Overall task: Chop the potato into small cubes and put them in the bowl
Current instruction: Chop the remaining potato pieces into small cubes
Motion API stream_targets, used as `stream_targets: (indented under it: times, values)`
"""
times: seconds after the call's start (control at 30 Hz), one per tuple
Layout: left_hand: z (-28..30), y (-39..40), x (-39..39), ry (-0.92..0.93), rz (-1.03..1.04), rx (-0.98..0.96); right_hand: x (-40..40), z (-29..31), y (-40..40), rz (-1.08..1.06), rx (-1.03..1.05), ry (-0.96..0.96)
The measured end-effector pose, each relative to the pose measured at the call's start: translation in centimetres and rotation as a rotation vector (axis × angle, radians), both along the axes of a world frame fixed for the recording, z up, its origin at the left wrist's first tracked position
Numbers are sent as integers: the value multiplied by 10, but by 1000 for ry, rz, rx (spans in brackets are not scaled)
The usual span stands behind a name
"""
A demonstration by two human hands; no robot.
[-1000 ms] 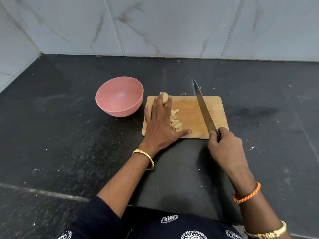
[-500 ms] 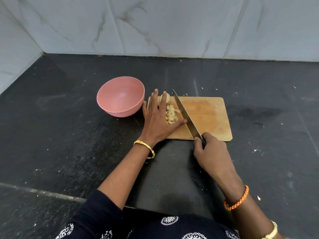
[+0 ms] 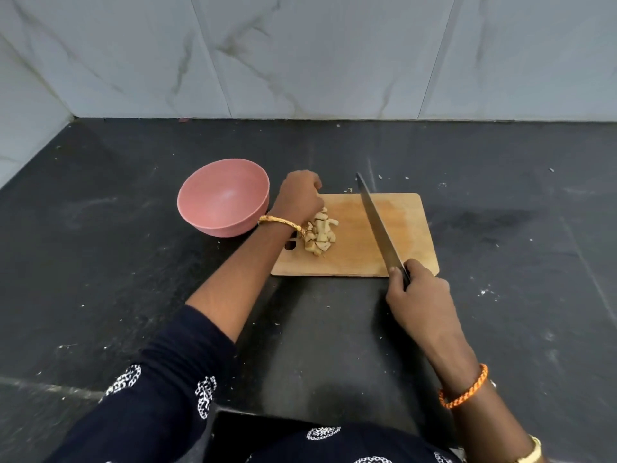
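We see a dark worktop [image 3: 100,279] carrying a wooden cutting board [image 3: 354,259], with a pink bowl [image 3: 223,198] just beside its left edge. Our right hand [image 3: 417,292] grips the handle of a long knife [image 3: 377,222], its blade angled across the board's right half. Our left hand [image 3: 300,198] hovers curled at the board's far-left corner; we cannot tell whether it holds anything. A heap of potato pieces [image 3: 319,237] lies on the board's left part, near the left wrist.
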State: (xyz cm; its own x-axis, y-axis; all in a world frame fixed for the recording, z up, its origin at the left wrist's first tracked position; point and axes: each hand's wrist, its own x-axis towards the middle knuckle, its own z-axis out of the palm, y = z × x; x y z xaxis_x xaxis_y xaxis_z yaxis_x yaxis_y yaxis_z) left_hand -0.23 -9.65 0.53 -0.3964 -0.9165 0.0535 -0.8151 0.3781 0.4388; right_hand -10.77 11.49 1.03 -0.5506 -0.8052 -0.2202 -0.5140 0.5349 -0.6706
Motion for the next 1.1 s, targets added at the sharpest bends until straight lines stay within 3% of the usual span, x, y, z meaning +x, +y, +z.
stream_targets:
  times: [0.17, 0.3, 0.43, 0.57, 0.67, 0.73, 0.83, 1.0, 1.1]
  values:
    - [25, 0, 11, 431, 114, 156, 12, 4, -8, 133, 104, 33]
    - [39, 10, 20, 906, 252, 481, 18, 13, -11, 217, 160, 143]
    - [45, 21, 30, 1189, 343, 645, 21, 21, -12, 291, 188, 232]
    - [44, 29, 28, 1297, 395, 674, 18, 21, -5, 260, 130, 242]
    - [37, 42, 12, 1180, 392, 571, 11, 12, -1, 121, 43, 174]
    - [29, 58, -7, 965, 341, 381, 3, 3, 0, 11, -15, 100]
    - [8, 79, -32, 821, 188, 95, -9, -5, 0, -109, -91, 48]
    - [-23, 109, -49, 244, -18, -71, -24, -6, 3, -188, -196, -6]
    - [-18, 116, -44, 84, -53, -199, -29, -6, 8, -179, -199, -58]
